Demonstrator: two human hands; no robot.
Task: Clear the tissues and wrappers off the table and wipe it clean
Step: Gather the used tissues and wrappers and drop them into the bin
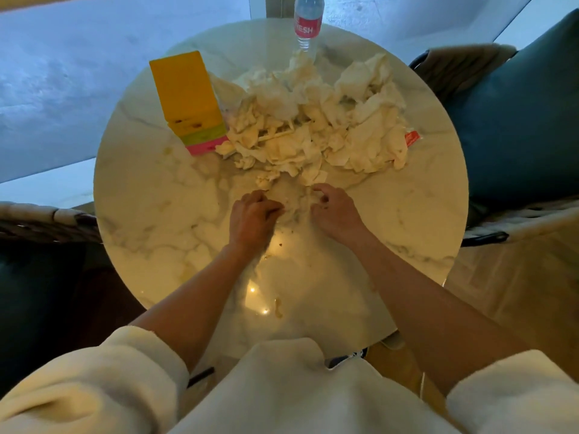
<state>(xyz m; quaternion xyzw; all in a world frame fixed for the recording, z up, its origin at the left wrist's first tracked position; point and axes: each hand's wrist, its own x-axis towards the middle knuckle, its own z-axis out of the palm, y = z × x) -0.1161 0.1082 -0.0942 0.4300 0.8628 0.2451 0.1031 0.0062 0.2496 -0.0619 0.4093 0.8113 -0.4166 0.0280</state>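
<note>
White-and-grey marbled, round and glossy, the tabletop [150, 195] in front of you carries a wide heap of crumpled cream tissues [316, 126] across its far half, reaching from the middle toward the right edge. Your left hand [252, 216] and right hand [333, 209] sit side by side just below that heap, knuckles up, fingers curled down onto a flattened, blurred piece of tissue [294, 198] lying between them; each grip appears to pinch an edge of it, though the blur hides the fingertips. Just left of the heap a yellow box with green and pink bands at its near end [188, 98] stands tilted, its near corner touching the tissues. A small red-and-white wrapper [411, 139] lies at the heap's right fringe. At the far edge stands a clear plastic water bottle with a pink label [307, 23], close behind the heap. Small crumbs and smears [277, 305] dot the near tabletop between your forearms. Cream fleece sleeves [125, 377] are pushed up your arms.
</note>
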